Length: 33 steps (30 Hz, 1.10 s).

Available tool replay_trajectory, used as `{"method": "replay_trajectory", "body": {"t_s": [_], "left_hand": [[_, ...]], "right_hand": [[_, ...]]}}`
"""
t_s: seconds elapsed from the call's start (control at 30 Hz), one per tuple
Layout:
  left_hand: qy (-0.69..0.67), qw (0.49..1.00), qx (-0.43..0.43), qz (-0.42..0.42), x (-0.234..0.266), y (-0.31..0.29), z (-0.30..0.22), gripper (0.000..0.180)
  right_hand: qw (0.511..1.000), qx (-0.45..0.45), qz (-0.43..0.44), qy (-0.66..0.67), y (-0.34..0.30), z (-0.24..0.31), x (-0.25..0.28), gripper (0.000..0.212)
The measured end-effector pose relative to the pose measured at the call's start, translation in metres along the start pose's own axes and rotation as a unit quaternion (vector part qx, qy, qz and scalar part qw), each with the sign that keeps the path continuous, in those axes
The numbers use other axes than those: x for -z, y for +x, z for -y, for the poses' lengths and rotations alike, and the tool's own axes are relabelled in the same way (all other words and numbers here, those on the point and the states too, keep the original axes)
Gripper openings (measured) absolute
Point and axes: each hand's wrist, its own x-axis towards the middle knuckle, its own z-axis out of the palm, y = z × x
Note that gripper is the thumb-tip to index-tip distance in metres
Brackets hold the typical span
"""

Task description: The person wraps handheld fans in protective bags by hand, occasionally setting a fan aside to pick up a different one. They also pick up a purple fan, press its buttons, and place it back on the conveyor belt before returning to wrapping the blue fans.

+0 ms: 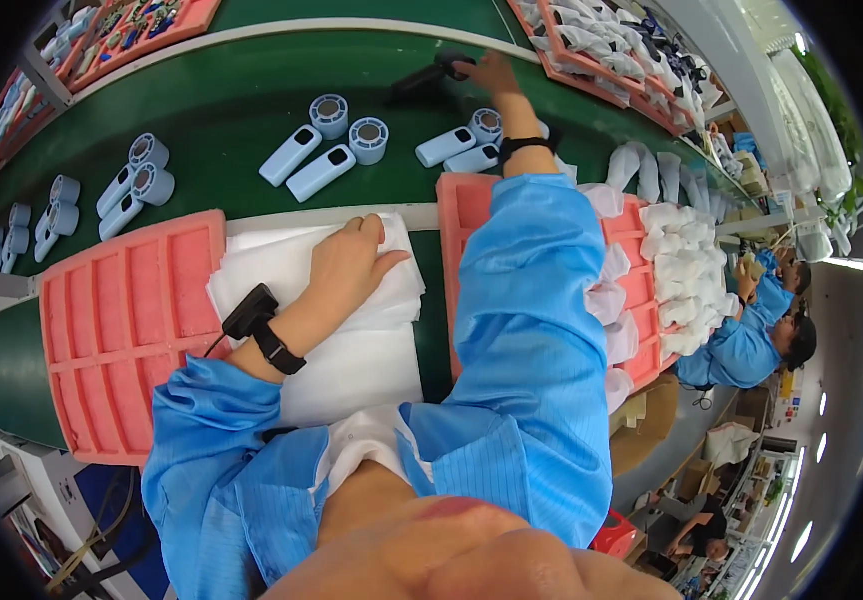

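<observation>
Right hand point(489, 76) grips a black device point(417, 84) out front — left hand point(351, 265) lies loosely spread on white sheets point(376, 350)!

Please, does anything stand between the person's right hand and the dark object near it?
Nothing visible does. The right hand appears to touch the dark object directly; the nearest pale blue devices lie closer to the person.

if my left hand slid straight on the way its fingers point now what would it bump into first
Once over the pale edge, the left hand would probably meet the light-blue gadget ahead and right; height is unclear, so it might pass above.
</observation>
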Motion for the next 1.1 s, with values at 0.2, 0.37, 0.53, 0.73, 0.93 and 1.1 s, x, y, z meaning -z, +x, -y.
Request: {"method": "replay_trajectory", "body": {"t_s": [0.2,0.37,0.53,0.73,0.93,1.1], "left_hand": [[0.063,0.998,0.015,0.023,-0.006,0.004,0.025,0.023],[-0.011,1.0,0.018,0.016,-0.003,0.005,0.036,0.019],[-0.174,0.981,0.056,0.06,0.022,0.012,0.037,0.016],[-0.319,0.944,0.076,0.044,0.068,0.013,0.045,0.018],[-0.407,0.903,0.121,0.06,0.126,0.001,0.02,0.014],[-0.507,0.857,0.057,-0.074,0.14,-0.008,0.017,0.012]], "right_hand": [[0.938,0.131,0.214,-0.239,-0.024,-0.001,0.034,0.056],[0.885,-0.011,0.304,-0.351,-0.053,-0.001,0.019,0.061],[0.89,0.178,0.215,-0.36,-0.059,0.017,0.022,0.063],[0.958,0.245,0.131,-0.076,-0.14,0.107,0.048,0.059],[0.892,0.4,0.171,0.123,-0.233,0.156,-0.004,0.06],[0.857,0.439,0.228,0.145,-0.249,0.163,-0.065,0.057]]}}
